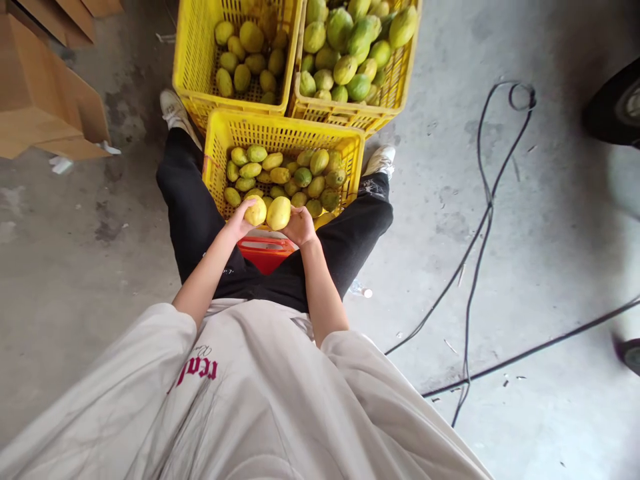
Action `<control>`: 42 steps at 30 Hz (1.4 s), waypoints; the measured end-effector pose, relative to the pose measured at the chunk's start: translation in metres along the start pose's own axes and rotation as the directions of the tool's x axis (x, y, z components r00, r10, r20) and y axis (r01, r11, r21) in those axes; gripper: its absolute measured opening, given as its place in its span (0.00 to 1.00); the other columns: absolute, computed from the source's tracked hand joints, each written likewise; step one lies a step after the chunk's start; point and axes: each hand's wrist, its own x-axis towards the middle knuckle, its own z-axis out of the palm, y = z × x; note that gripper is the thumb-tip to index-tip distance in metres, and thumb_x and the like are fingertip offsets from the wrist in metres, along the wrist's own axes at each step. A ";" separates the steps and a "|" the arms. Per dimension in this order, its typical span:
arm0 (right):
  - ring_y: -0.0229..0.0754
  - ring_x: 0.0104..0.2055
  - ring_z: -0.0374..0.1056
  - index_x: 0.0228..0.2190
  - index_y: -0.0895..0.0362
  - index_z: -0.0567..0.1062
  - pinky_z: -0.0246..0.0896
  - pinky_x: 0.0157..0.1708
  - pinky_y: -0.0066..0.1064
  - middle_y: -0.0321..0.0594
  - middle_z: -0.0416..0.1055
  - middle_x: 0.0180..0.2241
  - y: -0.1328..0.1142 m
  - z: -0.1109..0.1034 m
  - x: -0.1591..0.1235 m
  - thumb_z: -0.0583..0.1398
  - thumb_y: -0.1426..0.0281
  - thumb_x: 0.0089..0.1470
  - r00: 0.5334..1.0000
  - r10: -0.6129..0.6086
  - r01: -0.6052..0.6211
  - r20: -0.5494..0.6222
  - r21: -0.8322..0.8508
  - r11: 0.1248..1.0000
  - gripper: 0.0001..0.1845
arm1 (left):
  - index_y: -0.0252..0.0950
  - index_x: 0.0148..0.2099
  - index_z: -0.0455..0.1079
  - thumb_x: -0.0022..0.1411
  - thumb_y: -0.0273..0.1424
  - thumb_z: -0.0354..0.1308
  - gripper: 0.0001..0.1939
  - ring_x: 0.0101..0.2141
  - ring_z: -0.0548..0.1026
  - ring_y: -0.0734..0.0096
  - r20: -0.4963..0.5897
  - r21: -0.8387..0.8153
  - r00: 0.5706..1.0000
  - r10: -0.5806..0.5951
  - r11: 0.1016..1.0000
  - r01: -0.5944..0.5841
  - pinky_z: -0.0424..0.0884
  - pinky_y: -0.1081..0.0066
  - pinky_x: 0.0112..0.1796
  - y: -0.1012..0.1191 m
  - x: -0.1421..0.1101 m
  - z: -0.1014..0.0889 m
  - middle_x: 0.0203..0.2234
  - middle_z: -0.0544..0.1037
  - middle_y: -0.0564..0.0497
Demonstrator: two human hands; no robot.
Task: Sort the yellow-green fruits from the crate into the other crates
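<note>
My left hand (241,221) is closed round a smooth yellow oval fruit (255,211). A second yellow fruit (279,213), slightly bigger in view, is gripped by my right hand (301,227). The two fruits are side by side, close together, over the near edge of a yellow slatted crate (285,121) between my legs. Inside that crate lie several yellow-green fruits (303,177), some darker green. My palms hide part of the held fruits.
Two more yellow crates stand beyond: the left one (197,100) partly filled, the right one (345,113) piled with greener fruits. Something red (266,257) is under me. Cardboard boxes (55,100) lie at left. Black cables (483,227) loop across the floor at right, near a wheel (613,110).
</note>
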 end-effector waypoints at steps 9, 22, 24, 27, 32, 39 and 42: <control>0.59 0.56 0.91 0.51 0.46 0.78 0.98 0.60 0.54 0.39 0.87 0.38 -0.002 -0.001 0.006 0.70 0.63 0.66 1.000 -0.007 0.007 -0.016 0.035 0.999 0.13 | 0.41 0.56 0.81 0.84 0.52 0.63 0.20 0.31 0.88 0.62 0.051 -0.080 0.998 -0.023 0.996 0.027 0.82 0.70 0.32 0.010 0.000 -0.015 0.32 0.87 0.48; 0.62 0.65 0.91 0.59 0.42 0.76 0.94 0.65 0.58 0.37 0.92 0.47 -0.005 -0.011 0.000 0.77 0.67 0.52 0.980 -0.107 0.128 0.166 -0.122 0.984 0.34 | 0.41 0.59 0.84 0.66 0.29 0.69 0.19 0.67 0.93 0.47 0.242 0.010 0.963 0.120 0.992 -0.126 0.91 0.58 0.66 0.001 -0.007 -0.010 0.45 0.95 0.46; 0.65 0.68 0.90 0.57 0.44 0.78 0.94 0.66 0.61 0.41 0.93 0.49 -0.006 -0.010 0.000 0.75 0.64 0.53 0.981 -0.121 0.135 0.154 -0.084 0.987 0.30 | 0.41 0.61 0.83 0.68 0.29 0.68 0.20 0.68 0.93 0.46 0.224 0.031 0.969 0.108 0.993 -0.117 0.91 0.56 0.68 0.003 -0.006 -0.013 0.44 0.95 0.47; 0.70 0.69 0.89 0.58 0.45 0.80 0.93 0.65 0.70 0.45 0.94 0.54 -0.007 -0.009 -0.001 0.70 0.60 0.51 0.972 -0.134 0.143 0.191 -0.036 0.989 0.32 | 0.41 0.61 0.82 0.69 0.31 0.69 0.19 0.65 0.95 0.46 0.218 0.025 0.971 0.097 0.994 -0.105 0.92 0.55 0.66 0.006 -0.004 -0.016 0.42 0.95 0.47; 0.71 0.67 0.90 0.63 0.46 0.79 0.94 0.63 0.72 0.47 0.94 0.56 -0.011 -0.009 -0.005 0.67 0.61 0.51 0.968 -0.103 0.119 0.229 -0.057 0.991 0.36 | 0.37 0.65 0.82 0.78 0.35 0.64 0.18 0.64 0.96 0.46 0.231 0.034 0.970 0.079 0.995 -0.089 0.94 0.56 0.65 0.008 -0.002 -0.009 0.48 0.96 0.42; 0.64 0.65 0.91 0.55 0.46 0.78 0.98 0.54 0.52 0.45 0.93 0.49 -0.013 -0.015 -0.007 0.72 0.59 0.62 0.993 -0.049 0.052 0.106 -0.025 0.998 0.22 | 0.38 0.65 0.83 0.81 0.30 0.68 0.14 0.60 0.97 0.51 0.224 0.080 0.970 0.088 0.991 -0.109 0.95 0.55 0.66 -0.002 0.005 0.006 0.48 0.95 0.45; 0.56 0.57 0.92 0.59 0.44 0.78 0.96 0.47 0.42 0.38 0.92 0.51 -0.012 -0.017 -0.012 0.75 0.64 0.61 0.995 -0.051 0.056 0.087 -0.066 0.996 0.27 | 0.40 0.58 0.85 0.76 0.30 0.73 0.12 0.60 0.96 0.47 0.231 0.083 0.971 0.054 0.994 -0.075 0.96 0.54 0.64 -0.005 0.006 0.009 0.46 0.94 0.43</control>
